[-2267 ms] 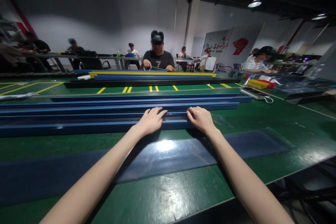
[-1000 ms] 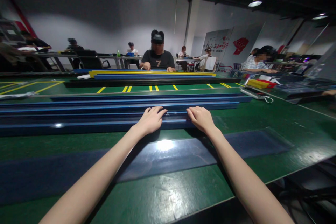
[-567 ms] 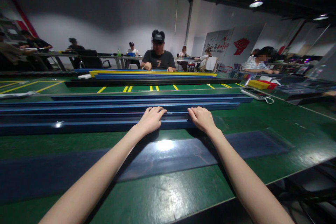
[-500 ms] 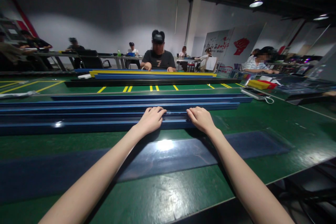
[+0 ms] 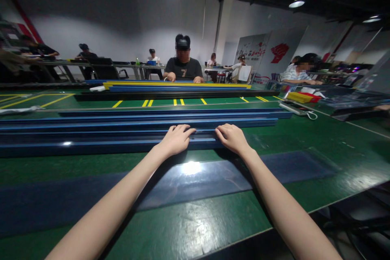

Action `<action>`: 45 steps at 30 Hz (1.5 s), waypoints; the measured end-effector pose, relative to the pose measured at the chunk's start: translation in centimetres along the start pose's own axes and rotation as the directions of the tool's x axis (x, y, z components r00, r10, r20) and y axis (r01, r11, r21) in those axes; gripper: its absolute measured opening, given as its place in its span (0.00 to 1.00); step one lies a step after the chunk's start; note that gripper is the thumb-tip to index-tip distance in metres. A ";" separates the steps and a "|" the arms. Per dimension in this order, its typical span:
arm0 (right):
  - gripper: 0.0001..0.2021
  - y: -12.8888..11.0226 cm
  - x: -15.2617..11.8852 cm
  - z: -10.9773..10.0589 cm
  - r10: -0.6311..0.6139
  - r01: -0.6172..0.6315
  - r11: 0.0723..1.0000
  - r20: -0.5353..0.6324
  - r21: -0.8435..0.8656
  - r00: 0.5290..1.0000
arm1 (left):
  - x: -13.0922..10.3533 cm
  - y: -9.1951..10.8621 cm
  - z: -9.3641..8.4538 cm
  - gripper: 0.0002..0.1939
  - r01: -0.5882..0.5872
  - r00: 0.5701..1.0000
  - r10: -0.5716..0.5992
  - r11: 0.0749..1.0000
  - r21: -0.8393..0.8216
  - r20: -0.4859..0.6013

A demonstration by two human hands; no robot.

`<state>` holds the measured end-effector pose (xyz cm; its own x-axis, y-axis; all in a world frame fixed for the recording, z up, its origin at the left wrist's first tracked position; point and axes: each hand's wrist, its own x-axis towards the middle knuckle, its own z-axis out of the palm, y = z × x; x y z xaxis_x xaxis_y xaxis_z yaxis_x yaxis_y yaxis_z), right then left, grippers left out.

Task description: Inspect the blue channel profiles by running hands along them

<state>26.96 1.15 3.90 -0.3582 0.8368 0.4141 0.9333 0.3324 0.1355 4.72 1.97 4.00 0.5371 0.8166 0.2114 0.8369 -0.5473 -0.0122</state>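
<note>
A long dark blue plastic channel strip [image 5: 106, 146] lies crosswise on the green table, nearest me among several similar strips. My left hand [image 5: 175, 140] is closed over it near its right part, fingers curled and pointing right. Close to the strip's right end, my right hand [image 5: 232, 138] grips it, with thumb and fingers bent over the raised edges. A short stretch of the channel shows between the two hands. Both palms hide what lies under them. In front of the strip, a flat, clear bluish plastic sheet [image 5: 195, 187] lies under my forearms.
More blue strips [image 5: 170, 114] lie behind mine. Farther back are a yellow strip [image 5: 176, 85] and a black strip [image 5: 183, 95]. A co-worker [image 5: 184, 65] sits opposite. A phone-like white device [image 5: 297, 108] and a yellow tray [image 5: 300, 97] stand to the right on the green table [image 5: 195, 223].
My left fingertips have slid slightly right and my right fingers slightly left along the strip, narrowing the gap between them. The strip stays in place.
</note>
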 end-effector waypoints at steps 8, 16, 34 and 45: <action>0.20 0.3 -0.1 0.1 0.157 -0.164 0.982 -0.080 -0.089 0.984 | -0.2 -0.4 -0.5 0.30 -0.020 1.000 0.020 1.000 0.014 0.000; 0.20 0.1 -0.1 0.0 0.169 -0.171 0.984 -0.045 -0.053 0.985 | 0.0 -0.2 -0.4 0.24 -0.018 0.996 0.014 0.999 -0.048 -0.085; 0.18 -0.1 0.0 0.1 0.049 -0.051 0.998 -0.040 -0.038 0.998 | 0.0 -0.4 0.2 0.23 0.003 1.000 -0.003 1.000 0.016 -0.023; 0.22 0.5 -0.1 0.2 0.220 -0.233 0.967 -0.129 -0.100 0.967 | -0.1 -0.6 -0.5 0.28 0.018 1.000 -0.018 1.000 0.024 -0.019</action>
<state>27.47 1.35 3.72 -0.1384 0.8263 0.5460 0.9887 0.0829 0.1251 4.08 2.12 4.49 0.5201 0.8226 0.2299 0.8488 -0.5278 -0.0316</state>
